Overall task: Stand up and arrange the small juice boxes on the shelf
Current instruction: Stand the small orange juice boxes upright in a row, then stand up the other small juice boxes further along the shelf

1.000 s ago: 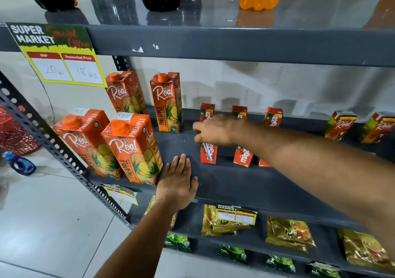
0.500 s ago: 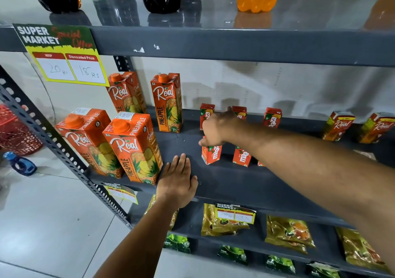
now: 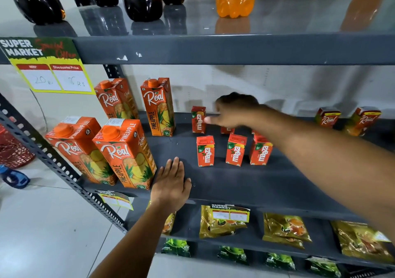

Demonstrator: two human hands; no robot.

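My right hand (image 3: 233,112), loosely curled and holding nothing I can see, should square the back box (image 3: 198,119) at nine o'clock, left hand (image 3: 171,184) flat and empty on the shelf (image 3: 245,183).

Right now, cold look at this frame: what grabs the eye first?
The right hand reaching across the middle shelf to the back row of small red Maaza boxes; three more stand upright in a front row. At the shelf's left end, four tall orange Real pineapple cartons. The left hand lies flat on the shelf's front edge.
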